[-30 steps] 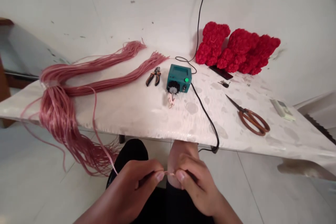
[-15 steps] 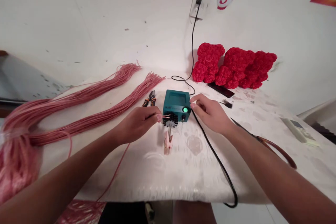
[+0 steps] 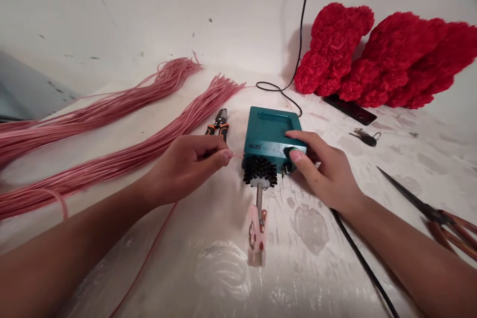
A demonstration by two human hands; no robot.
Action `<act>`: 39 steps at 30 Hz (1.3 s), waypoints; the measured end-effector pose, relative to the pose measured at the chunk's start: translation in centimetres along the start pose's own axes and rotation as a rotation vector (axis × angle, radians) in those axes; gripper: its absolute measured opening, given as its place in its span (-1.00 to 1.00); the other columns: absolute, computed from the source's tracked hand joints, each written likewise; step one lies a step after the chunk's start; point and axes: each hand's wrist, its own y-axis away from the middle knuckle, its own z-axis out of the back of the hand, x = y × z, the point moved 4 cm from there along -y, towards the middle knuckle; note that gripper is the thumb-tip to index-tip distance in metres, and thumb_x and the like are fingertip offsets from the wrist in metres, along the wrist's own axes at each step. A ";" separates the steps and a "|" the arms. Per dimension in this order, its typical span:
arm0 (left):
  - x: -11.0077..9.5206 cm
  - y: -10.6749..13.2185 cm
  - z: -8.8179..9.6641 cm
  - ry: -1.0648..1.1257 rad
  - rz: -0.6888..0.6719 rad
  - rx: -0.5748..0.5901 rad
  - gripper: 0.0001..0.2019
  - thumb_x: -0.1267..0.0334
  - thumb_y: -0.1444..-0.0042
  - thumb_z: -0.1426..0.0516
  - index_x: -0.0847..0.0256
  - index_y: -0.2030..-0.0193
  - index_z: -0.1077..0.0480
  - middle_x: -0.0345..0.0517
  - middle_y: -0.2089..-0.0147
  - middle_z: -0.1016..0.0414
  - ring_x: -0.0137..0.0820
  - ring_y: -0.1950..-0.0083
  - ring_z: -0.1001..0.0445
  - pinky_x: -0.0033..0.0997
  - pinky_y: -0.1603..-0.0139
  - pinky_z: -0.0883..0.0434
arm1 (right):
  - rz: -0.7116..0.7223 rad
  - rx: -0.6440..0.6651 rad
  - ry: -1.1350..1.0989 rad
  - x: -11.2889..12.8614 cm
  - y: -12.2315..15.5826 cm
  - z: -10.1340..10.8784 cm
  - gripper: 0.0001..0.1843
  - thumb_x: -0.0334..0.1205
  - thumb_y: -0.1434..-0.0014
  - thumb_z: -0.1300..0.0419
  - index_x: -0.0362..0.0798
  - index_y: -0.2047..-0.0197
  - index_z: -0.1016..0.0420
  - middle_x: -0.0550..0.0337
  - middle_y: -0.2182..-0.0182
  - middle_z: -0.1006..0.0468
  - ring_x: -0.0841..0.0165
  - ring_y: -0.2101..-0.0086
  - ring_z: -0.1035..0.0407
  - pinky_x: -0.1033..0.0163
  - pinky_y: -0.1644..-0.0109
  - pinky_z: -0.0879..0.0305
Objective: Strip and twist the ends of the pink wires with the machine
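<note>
My left hand (image 3: pixel 190 166) is closed in a pinch on a thin pink cord (image 3: pixel 158 241). Its short end points at the black bristle brush (image 3: pixel 260 171) on the front of a small teal machine (image 3: pixel 274 121), and the rest trails down towards me. My right hand (image 3: pixel 330 171) grips the machine's right front corner, index finger on top and thumb at the round button (image 3: pixel 289 152), which it partly hides. From the brush a metal shaft (image 3: pixel 259 198) sticks out towards me, with a pink clothespin (image 3: pixel 257 238) clipped on its end.
Left lie bundles of pink cord (image 3: pixel 156 154). Pliers (image 3: pixel 219 124) sit behind my left hand. Red flower-covered shapes (image 3: pixel 335 49), a phone (image 3: pixel 352 110), keys (image 3: pixel 365 136) and scissors (image 3: pixel 428 211) are to the right. Black cables (image 3: pixel 363 258) run beside the machine.
My view has come closer to the table. My right hand has moved from beside the machine onto its corner and button. The cord's end has drawn left, from over the brush to its edge.
</note>
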 end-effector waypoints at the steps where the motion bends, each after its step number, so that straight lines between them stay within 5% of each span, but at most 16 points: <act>1: 0.1 0.0 -0.1 -0.006 0.005 0.016 -0.69 0.17 -0.26 -0.08 0.25 0.48 -0.35 -0.32 0.53 -0.12 -0.55 0.50 -0.09 -0.53 0.52 -0.07 | -0.003 0.001 -0.008 0.0 0.0 0.0 -0.60 0.07 -0.35 -0.13 0.10 -0.15 -0.47 0.30 0.47 -0.49 0.40 0.51 -0.34 0.26 0.39 -0.28; 8: 0.3 0.0 -1.1 0.018 0.058 0.098 -0.67 0.18 -0.21 -0.07 0.24 0.56 -0.24 -0.33 0.56 -0.02 -0.56 0.53 -0.02 -0.52 0.56 0.01 | -0.027 -0.024 -0.055 0.2 -0.2 0.1 -0.68 0.07 -0.36 -0.13 0.09 -0.04 -0.50 0.38 0.57 -0.40 0.44 0.55 -0.30 0.28 0.41 -0.25; 17: -0.1 0.1 -1.7 0.036 0.056 0.216 -0.72 0.17 -0.22 -0.05 0.23 0.48 -0.34 -0.32 0.54 -0.14 -0.52 0.49 -0.11 -0.51 0.51 -0.07 | -0.045 -0.017 -0.054 0.1 -0.2 0.0 -0.69 0.09 -0.37 -0.12 0.12 -0.02 -0.47 0.37 0.53 -0.43 0.43 0.54 -0.36 0.26 0.39 -0.29; 39: -0.8 0.0 -2.4 0.261 0.034 0.226 -0.71 0.18 -0.29 -0.04 0.23 0.45 -0.33 -0.30 0.51 -0.19 -0.53 0.50 -0.11 -0.52 0.52 -0.10 | -0.042 0.011 -0.095 0.1 -0.2 -0.1 -0.65 0.10 -0.38 -0.09 0.08 -0.06 -0.45 0.39 0.62 -0.36 0.40 0.60 -0.30 0.24 0.42 -0.24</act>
